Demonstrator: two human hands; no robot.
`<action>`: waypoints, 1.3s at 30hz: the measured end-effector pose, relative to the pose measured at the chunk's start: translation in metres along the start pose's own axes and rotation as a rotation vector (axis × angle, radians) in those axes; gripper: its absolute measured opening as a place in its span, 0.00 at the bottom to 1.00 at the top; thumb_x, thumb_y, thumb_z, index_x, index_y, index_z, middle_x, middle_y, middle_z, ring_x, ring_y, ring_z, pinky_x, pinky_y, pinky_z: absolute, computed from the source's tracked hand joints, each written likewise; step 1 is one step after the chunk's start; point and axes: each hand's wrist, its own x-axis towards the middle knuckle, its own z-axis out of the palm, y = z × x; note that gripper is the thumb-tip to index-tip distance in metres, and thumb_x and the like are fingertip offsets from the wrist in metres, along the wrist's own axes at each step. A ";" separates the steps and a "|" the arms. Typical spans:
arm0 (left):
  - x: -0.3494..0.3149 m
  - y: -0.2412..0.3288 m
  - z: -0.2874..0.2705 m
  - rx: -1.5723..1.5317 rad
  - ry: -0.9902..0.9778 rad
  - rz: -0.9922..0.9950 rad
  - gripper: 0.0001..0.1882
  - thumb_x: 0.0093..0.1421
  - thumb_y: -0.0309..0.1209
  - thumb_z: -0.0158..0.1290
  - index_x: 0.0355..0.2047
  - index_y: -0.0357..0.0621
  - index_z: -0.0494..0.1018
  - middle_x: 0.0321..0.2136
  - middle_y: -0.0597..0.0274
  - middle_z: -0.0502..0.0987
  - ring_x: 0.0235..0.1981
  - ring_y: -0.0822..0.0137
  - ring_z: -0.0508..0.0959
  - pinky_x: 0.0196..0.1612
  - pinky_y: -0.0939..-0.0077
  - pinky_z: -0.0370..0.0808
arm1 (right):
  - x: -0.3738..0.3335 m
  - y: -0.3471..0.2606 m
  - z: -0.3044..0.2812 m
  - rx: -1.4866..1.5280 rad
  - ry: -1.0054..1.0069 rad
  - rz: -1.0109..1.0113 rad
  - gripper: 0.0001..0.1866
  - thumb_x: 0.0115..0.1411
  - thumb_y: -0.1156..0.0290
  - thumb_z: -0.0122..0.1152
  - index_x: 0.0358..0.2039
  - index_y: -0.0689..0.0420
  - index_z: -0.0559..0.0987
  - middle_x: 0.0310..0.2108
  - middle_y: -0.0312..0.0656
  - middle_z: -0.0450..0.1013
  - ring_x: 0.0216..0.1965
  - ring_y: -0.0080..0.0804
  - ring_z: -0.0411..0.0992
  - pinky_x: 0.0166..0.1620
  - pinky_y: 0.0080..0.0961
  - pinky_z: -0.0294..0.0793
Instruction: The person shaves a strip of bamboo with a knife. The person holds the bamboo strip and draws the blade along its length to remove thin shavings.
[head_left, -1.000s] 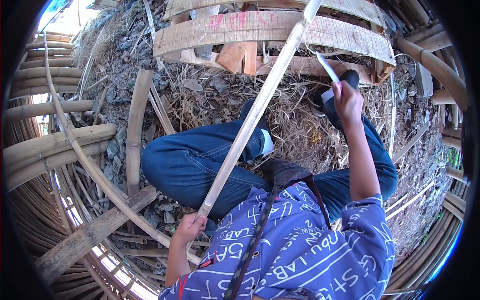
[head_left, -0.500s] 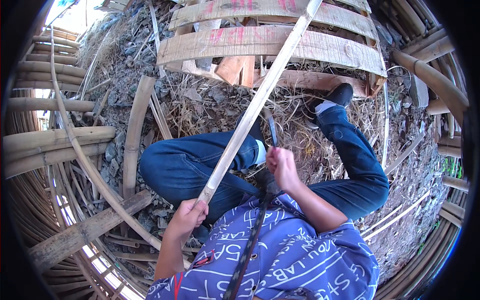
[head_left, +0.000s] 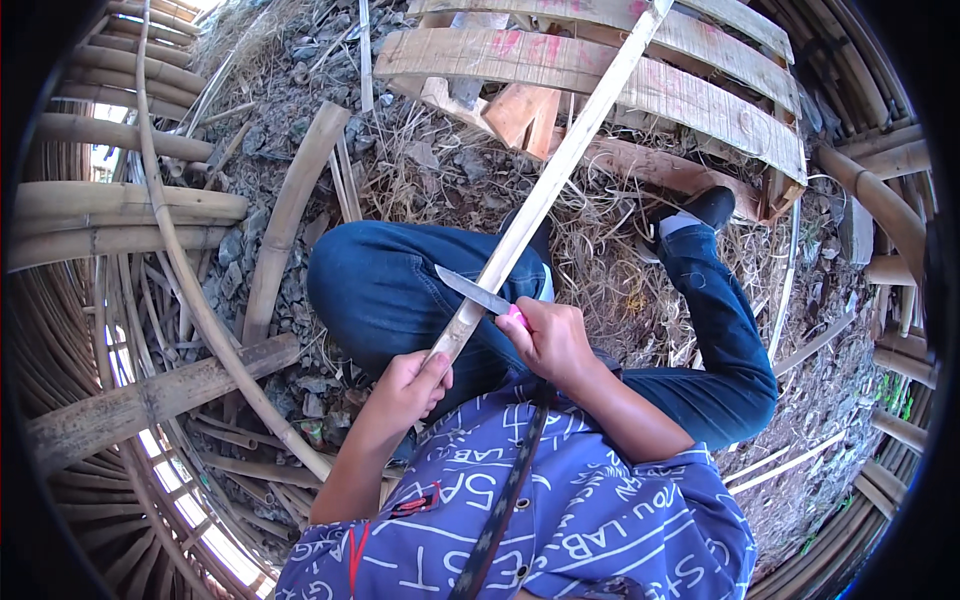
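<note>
A long pale bamboo strip [head_left: 560, 165] slants up and right from my lap, its far part passing over a slatted wooden pallet. My left hand [head_left: 413, 386] is closed around its near end. In my right hand [head_left: 556, 342] is a knife [head_left: 474, 292] with a grey blade and a pink handle, most of the handle hidden by the fingers. The blade lies across the strip a short way above my left hand, its tip pointing up and left past the strip's edge. Whether the edge bites into the bamboo, I cannot tell.
The wooden pallet [head_left: 590, 62] stands ahead, close to my right shoe [head_left: 712, 207]. Thick bamboo poles [head_left: 130, 203] and a bent bamboo length [head_left: 180, 260] lie at the left. Shavings and stones cover the ground; more bamboo [head_left: 880, 195] is stacked at the right.
My right hand has brought the knife left and onto the strip; before, its blade pointed away, right of the strip. My left hand has moved slightly up and right, still gripping the strip.
</note>
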 end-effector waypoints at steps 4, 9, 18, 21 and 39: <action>0.011 0.003 0.011 -0.047 -0.037 0.043 0.18 0.68 0.42 0.40 0.25 0.43 0.65 0.13 0.75 0.59 0.12 0.84 0.56 0.14 0.87 0.52 | -0.001 0.000 0.000 -0.042 -0.011 -0.043 0.20 0.59 0.57 0.57 0.18 0.59 0.71 0.13 0.50 0.67 0.17 0.51 0.69 0.21 0.40 0.67; 0.029 0.004 0.023 -0.058 -0.091 0.124 0.17 0.68 0.41 0.40 0.26 0.44 0.64 0.13 0.75 0.58 0.12 0.85 0.55 0.14 0.87 0.51 | -0.001 0.003 -0.001 -0.055 0.012 -0.002 0.19 0.58 0.59 0.58 0.18 0.60 0.70 0.13 0.50 0.65 0.16 0.51 0.68 0.20 0.40 0.66; 0.035 -0.007 0.026 0.156 0.038 0.268 0.17 0.68 0.39 0.41 0.25 0.43 0.64 0.14 0.75 0.60 0.13 0.86 0.57 0.15 0.88 0.54 | 0.006 0.024 0.004 -0.272 0.057 -0.119 0.21 0.54 0.52 0.61 0.17 0.55 0.69 0.14 0.42 0.67 0.15 0.43 0.68 0.19 0.37 0.66; 0.033 -0.004 0.027 0.163 0.022 0.299 0.17 0.68 0.39 0.41 0.25 0.43 0.64 0.14 0.76 0.59 0.13 0.86 0.57 0.15 0.88 0.53 | 0.011 0.031 0.006 -0.285 0.094 -0.179 0.23 0.51 0.50 0.62 0.15 0.55 0.67 0.13 0.40 0.64 0.14 0.41 0.67 0.18 0.36 0.65; 0.031 -0.006 0.025 0.048 -0.021 0.195 0.17 0.68 0.39 0.41 0.25 0.43 0.63 0.14 0.77 0.57 0.13 0.86 0.55 0.15 0.88 0.51 | 0.020 0.043 0.005 -0.428 0.174 -0.368 0.28 0.49 0.42 0.60 0.13 0.52 0.64 0.11 0.37 0.61 0.11 0.33 0.64 0.16 0.28 0.64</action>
